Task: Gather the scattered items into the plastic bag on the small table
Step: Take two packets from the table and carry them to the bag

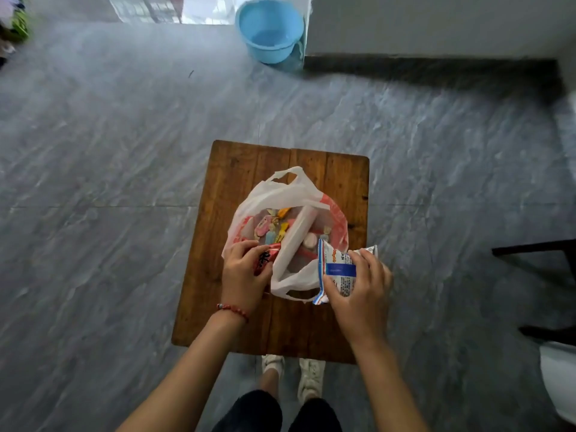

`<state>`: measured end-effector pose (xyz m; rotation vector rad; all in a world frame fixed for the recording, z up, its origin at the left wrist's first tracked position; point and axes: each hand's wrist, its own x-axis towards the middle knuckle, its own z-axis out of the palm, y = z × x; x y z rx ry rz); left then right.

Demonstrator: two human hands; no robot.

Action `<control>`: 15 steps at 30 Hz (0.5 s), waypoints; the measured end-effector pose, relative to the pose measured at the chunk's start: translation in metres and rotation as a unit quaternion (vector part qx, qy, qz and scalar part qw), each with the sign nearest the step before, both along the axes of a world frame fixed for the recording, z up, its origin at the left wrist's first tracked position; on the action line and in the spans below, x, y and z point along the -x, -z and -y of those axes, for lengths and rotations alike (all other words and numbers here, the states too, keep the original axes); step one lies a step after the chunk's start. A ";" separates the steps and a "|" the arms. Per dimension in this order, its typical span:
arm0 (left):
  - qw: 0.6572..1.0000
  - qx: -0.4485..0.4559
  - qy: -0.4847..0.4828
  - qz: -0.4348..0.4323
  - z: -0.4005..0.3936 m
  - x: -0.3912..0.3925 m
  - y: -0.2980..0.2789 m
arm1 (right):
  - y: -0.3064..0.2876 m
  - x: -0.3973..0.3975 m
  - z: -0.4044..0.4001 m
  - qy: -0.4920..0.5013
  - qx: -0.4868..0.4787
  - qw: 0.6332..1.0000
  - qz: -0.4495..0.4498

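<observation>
Plastic bag (288,194) open on the small wooden table (224,169), sweets (276,227) and a white box (296,241) inside, left hand (246,272) fingers curled round a red packet (265,258) at the bag's mouth, right hand (358,288) fingers spread, gripping a white and blue packet (338,269) beside the bag's near edge

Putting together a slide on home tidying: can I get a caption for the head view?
Over the small wooden table, left hand holds a red packet, right hand a blue-and-white packet, at the plastic bag.
</observation>
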<state>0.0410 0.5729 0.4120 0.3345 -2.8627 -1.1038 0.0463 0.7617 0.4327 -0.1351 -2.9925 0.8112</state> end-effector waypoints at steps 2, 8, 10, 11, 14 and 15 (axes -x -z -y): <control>1.000 -0.007 0.000 0.007 -0.001 0.012 0.015 | 0.011 0.011 0.001 0.008 0.005 1.000 -0.001; 0.999 -0.012 -0.006 0.029 -0.015 0.040 0.061 | 0.044 0.029 -0.001 0.019 0.004 1.000 0.015; 0.999 -0.010 -0.005 0.031 -0.019 0.048 0.076 | 0.054 0.032 -0.002 0.017 0.000 1.000 0.022; 0.999 -0.014 -0.007 0.034 -0.022 0.051 0.084 | 0.058 0.033 -0.002 0.016 -0.003 1.000 0.025; 0.998 -0.020 -0.010 0.050 -0.027 0.059 0.106 | 0.066 0.036 -0.001 0.017 -0.005 0.999 0.030; 0.998 -0.021 -0.012 0.058 -0.030 0.060 0.112 | 0.069 0.036 -0.002 0.017 -0.003 0.999 0.032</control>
